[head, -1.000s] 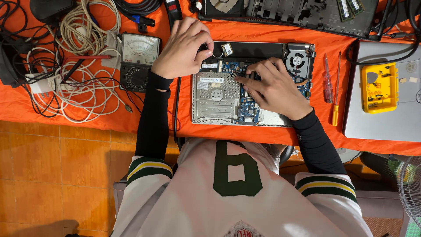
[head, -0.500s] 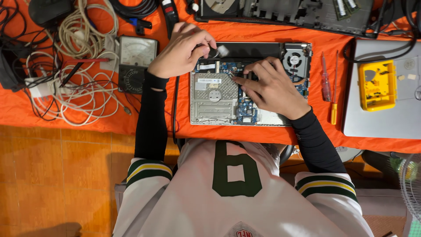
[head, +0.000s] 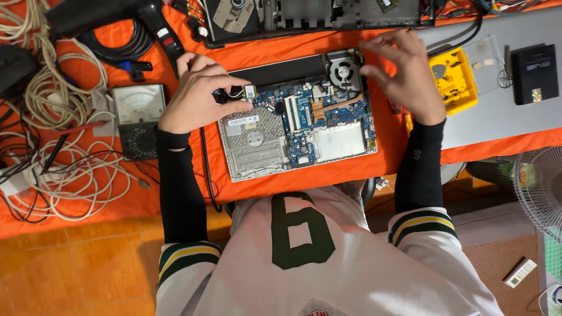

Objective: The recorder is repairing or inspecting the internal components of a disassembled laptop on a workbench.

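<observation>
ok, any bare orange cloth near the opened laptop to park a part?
Bare orange cloth runs along the near edge of the opened laptop base with blue circuit board, and a strip lies above it near the black disassembled chassis. Left is crowded: grey analog meter, tangled white cables. The right side holds a yellow plastic part on a silver laptop lid.

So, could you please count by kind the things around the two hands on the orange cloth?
Opened laptop base: 1
Cooling fan: 1
Analog meter: 1
Yellow plastic part: 1
Closed grey laptop: 1
Hands, left hand and right hand: 2
Total: 7
</observation>
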